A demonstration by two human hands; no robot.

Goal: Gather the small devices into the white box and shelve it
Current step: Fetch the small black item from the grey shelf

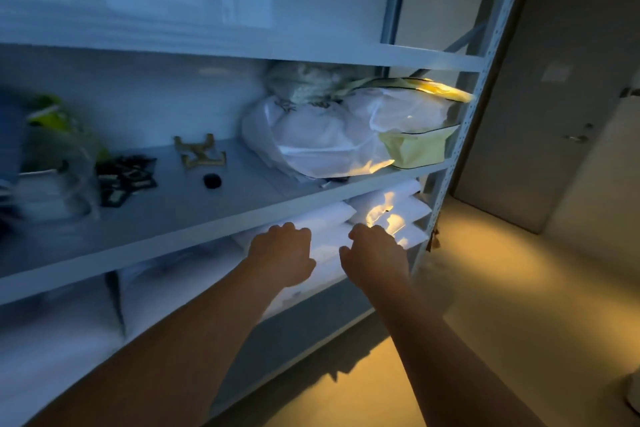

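Reaching out side by side, two bare arms stretch toward the lower shelf of the grey metal rack (173,232), low in the middle of the frame. The left hand (281,255) and the right hand (375,258) sit near each other but apart, backs turned up, fingers bent down over the front of the white packages (329,218) stacked on that shelf. Whether either hand grips anything I cannot tell, as the fingertips are hidden behind the knuckles. A white box as such I cannot pick out from the white stack under the hands. One shelf up, at the left of the frame, a scatter of small black devices (124,177) lies on the board. Right of it stands a brass-coloured stand (199,151) with a small black round piece (212,180) just in front. Further right on that same shelf lies a big white bag (311,135), touching a pale yellow pouch (415,149), both caught by a streak of warm light. At the far left edge a clear container (59,191) is blurred. Right of the rack a closed door (540,114) stands beyond a floor lit yellow
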